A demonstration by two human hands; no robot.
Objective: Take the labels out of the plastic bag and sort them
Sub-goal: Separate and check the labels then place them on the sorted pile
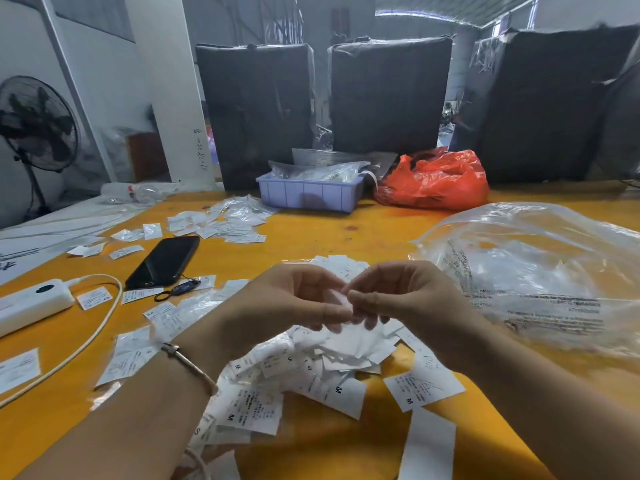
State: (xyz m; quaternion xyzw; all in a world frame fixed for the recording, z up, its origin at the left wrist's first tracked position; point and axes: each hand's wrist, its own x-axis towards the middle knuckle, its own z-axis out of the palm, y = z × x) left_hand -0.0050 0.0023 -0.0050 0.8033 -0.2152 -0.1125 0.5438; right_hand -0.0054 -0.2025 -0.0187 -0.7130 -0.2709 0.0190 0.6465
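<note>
Both hands' fingers curled, pinching one small label together.

Diffuse daylight is entering from the far roof opening, leaving the scene evenly bright. Glare is showing on the clear plastic bag and the phone screen. Soft shadows are falling under both forearms. Wide-angle distortion is bending the frame edges. Fingertips are appearing slightly motion-blurred.
</note>
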